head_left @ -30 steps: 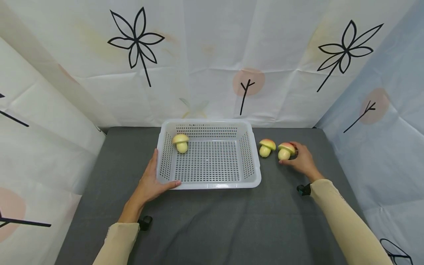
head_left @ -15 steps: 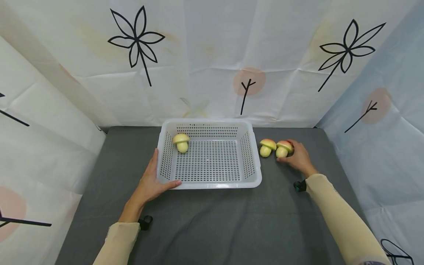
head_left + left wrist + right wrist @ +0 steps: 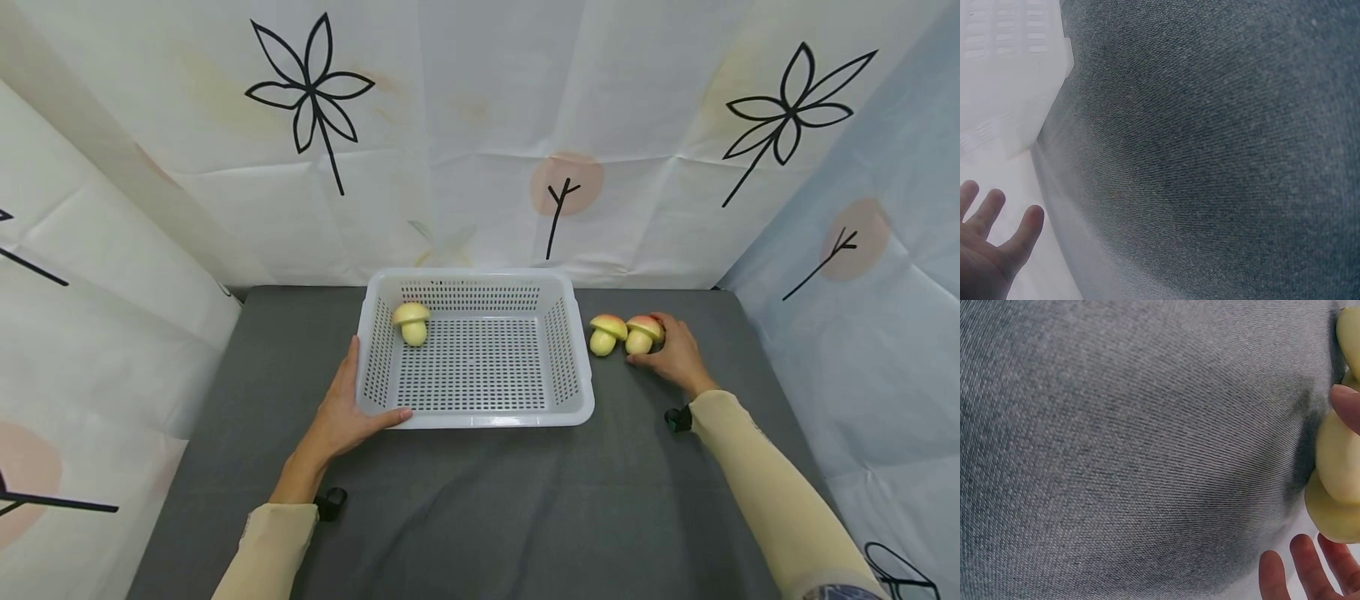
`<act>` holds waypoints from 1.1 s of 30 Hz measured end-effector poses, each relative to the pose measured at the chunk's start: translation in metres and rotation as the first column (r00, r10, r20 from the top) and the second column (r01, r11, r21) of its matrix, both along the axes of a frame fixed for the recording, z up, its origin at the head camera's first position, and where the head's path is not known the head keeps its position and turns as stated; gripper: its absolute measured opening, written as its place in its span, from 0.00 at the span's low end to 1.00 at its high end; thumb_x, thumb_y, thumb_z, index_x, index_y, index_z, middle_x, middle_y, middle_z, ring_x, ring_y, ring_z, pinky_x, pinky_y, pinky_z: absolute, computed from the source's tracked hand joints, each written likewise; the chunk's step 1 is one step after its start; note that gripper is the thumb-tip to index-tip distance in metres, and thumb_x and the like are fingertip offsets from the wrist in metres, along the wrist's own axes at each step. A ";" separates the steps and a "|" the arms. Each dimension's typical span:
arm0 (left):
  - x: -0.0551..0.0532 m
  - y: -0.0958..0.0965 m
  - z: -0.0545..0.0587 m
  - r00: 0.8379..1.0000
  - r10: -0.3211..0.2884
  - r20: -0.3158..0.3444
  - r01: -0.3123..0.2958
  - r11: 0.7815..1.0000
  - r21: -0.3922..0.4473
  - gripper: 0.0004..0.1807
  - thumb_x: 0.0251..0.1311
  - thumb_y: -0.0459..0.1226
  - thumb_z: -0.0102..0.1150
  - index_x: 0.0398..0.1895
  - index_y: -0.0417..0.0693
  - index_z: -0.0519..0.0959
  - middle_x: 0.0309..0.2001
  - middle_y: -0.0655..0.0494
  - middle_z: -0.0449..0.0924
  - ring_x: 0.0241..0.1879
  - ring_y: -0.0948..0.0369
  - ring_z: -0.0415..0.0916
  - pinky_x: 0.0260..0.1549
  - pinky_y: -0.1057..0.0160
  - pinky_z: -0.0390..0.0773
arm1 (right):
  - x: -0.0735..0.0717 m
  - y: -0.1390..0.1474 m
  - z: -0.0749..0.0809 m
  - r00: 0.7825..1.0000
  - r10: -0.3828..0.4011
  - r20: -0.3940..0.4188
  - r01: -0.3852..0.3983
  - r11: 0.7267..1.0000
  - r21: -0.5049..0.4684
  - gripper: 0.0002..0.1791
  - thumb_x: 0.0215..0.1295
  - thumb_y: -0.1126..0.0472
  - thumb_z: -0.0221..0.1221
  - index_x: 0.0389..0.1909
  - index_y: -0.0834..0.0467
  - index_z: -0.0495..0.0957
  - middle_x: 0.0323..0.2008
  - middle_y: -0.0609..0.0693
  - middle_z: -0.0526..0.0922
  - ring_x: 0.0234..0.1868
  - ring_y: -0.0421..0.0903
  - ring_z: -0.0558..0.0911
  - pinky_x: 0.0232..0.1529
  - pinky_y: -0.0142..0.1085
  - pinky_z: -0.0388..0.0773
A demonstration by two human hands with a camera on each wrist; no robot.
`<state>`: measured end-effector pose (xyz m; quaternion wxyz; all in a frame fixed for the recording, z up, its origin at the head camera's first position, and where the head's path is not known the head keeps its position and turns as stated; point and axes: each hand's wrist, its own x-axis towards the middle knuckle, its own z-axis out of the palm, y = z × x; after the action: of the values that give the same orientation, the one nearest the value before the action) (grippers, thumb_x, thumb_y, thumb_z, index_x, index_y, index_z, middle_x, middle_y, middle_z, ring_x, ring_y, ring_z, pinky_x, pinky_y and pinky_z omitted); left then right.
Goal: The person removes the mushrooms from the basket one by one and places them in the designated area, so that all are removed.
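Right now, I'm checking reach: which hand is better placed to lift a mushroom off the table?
Likely the right hand: it holds the rightmost mushroom; the left hand touches the basket.

Grey cloth-covered table (image 3: pixel 480 508), white backdrop (image 3: pixel 465 92), black outlined flowers (image 3: pixel 309 88), peach circles (image 3: pixel 567 170)

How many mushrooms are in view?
3: one mushroom in the white basket, a second mushroom on the gray cloth, right of the basket, a third mushroom beside that, gripped by the right hand.

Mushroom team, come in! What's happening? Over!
Left grip touching white basket. Right grip pinching rightmost mushroom. Second mushroom between it and basket, maybe in the way.
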<state>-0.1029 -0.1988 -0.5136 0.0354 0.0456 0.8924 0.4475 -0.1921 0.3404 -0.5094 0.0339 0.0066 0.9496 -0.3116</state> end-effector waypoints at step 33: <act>0.001 -0.001 0.001 1.000 0.001 0.006 -0.001 1.000 0.005 0.78 0.41 0.58 0.82 0.81 0.71 0.27 0.82 0.51 0.38 0.75 0.42 0.49 0.63 0.30 0.56 | -0.003 -0.001 -0.002 1.000 0.000 0.009 0.000 1.000 -0.009 0.52 0.56 0.58 0.75 0.75 0.70 0.55 0.62 0.75 0.62 0.60 0.71 0.65 0.62 0.65 0.58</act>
<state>-0.1023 -0.1997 -0.5123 0.0376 0.0440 0.8912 0.4498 -0.1951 0.3393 -0.5114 0.0385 0.0078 0.9480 -0.3160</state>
